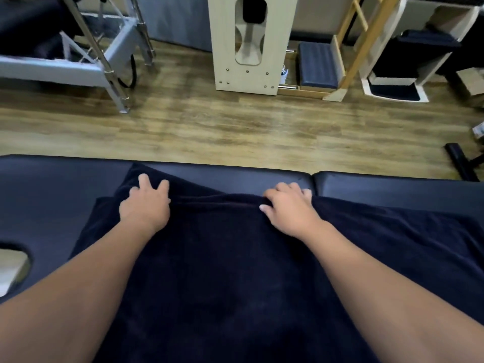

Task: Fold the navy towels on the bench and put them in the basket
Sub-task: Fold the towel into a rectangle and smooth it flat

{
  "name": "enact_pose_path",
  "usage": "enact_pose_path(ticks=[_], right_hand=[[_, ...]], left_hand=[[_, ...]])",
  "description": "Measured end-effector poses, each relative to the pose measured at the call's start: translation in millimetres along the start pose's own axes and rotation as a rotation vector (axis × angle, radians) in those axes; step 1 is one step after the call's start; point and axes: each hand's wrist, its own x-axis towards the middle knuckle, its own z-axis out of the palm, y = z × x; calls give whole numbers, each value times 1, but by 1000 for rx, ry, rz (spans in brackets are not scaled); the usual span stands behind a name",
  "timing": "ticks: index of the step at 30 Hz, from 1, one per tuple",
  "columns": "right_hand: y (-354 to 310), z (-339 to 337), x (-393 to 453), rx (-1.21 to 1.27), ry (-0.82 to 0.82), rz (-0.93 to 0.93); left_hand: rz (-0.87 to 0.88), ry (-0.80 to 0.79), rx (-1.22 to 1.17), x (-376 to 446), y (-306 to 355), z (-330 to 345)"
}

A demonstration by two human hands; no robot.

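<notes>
The padded tabletop (pixel 235 176) carried a navy towel (pixel 222 271) spread across it for folding. The left hand (pixel 146 203) pressed it flat, fingers (pixel 144 179) splayed; the right hand (pixel 288 208) pinched its far edge, seemingly to fold.

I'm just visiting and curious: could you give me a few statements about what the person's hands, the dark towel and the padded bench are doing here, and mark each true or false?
1. Both hands, left hand and right hand, are on the dark navy terry towel. True.
2. The towel lies on the wooden floor. False: it is spread over the padded navy vinyl bench.
3. The right hand's fingers curl over a raised fold at the towel's far edge. True.
4. A basket stands on the bench beside the towel. False: no basket is in view.
</notes>
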Motion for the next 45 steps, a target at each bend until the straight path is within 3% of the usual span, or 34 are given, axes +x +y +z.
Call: enact_pose_path(ticks=[4, 8, 10, 12, 16, 18, 21, 23, 26, 28, 30, 32, 36, 39, 42, 45], right_hand=[[-53, 0, 19, 20, -11, 13], [-74, -6, 33, 108, 126, 157], [-82, -6, 39, 104, 137, 157], [-98, -1, 45, 100, 103, 33], [-150, 11, 55, 116, -43, -223], [-175, 21, 60, 14, -67, -247], [-202, 29, 69, -127, -5, -168], [-214, 28, 72, -185, 43, -161], [-236, 32, 70, -154, 72, -430], [-246, 40, 66, -168, -2, -534], [-254, 53, 69, -251, -12, -462], [-261, 59, 76, -263, 2, -354], [-285, 55, 82, -270, 17, -267], [-298, 49, 74, -298, 79, -506], [-306, 49, 72, -361, -90, -770], [-317, 50, 78, -399, -250, -713]], left_hand=[[74, -10, 92, 18, -40, 0], [94, 114, -282, 23, -67, 0], [138, 242, -330, 21, -79, -1], [125, 317, -312, 23, -89, -1], [96, 61, -149, 25, -109, 2], [93, 38, -39, 20, -119, 7], [5, 112, 63, 13, -137, 11], [5, 260, 54, 4, -145, 18], [203, 434, -31, -21, -146, 35], [235, 203, -68, -38, -138, 46], [84, -59, -78, -47, -135, 56], [-21, -139, -104, -47, -137, 57], [-22, -52, -4, -60, -138, 52], [-55, 151, -70, -87, -144, 58], [-202, 101, -177, -114, -152, 65], [-291, 12, -198, -141, -161, 74]])
